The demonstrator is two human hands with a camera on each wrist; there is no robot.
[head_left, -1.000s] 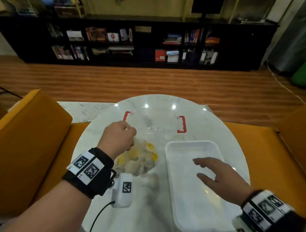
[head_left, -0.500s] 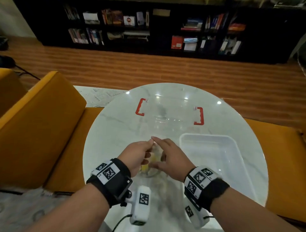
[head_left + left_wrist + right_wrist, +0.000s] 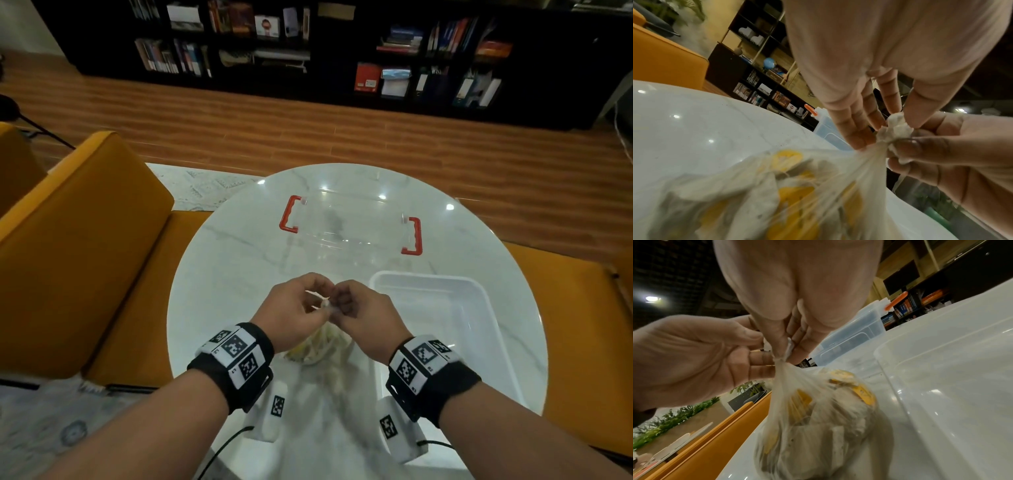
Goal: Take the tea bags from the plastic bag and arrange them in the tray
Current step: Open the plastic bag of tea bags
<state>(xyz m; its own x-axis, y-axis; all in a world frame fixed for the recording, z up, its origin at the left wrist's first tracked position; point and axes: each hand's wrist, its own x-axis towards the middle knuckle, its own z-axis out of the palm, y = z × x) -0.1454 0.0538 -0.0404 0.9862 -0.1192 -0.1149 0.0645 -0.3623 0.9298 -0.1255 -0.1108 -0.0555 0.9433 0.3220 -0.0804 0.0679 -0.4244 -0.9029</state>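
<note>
A thin clear plastic bag (image 3: 320, 346) (image 3: 748, 186) (image 3: 818, 418) sits on the marble table, tied in a knot (image 3: 895, 129) at its top. Tea bags with yellow tags (image 3: 795, 191) (image 3: 864, 393) show through it. My left hand (image 3: 317, 296) (image 3: 890, 125) pinches the knot between thumb and fingers. From the other side, my right hand (image 3: 337, 303) (image 3: 785, 352) pinches the same twisted neck. The white tray (image 3: 428, 277) (image 3: 941, 366) lies just right of the bag with nothing in it.
A clear box with red handles (image 3: 289, 214) stands behind the bag at the far side of the round table (image 3: 222, 274). Orange seats (image 3: 68, 246) flank the table. A wooden floor and dark bookshelves lie beyond.
My right hand left the tray and came across to the bag's knot, meeting the left hand. Both hands now hold the knot higher above the table.
</note>
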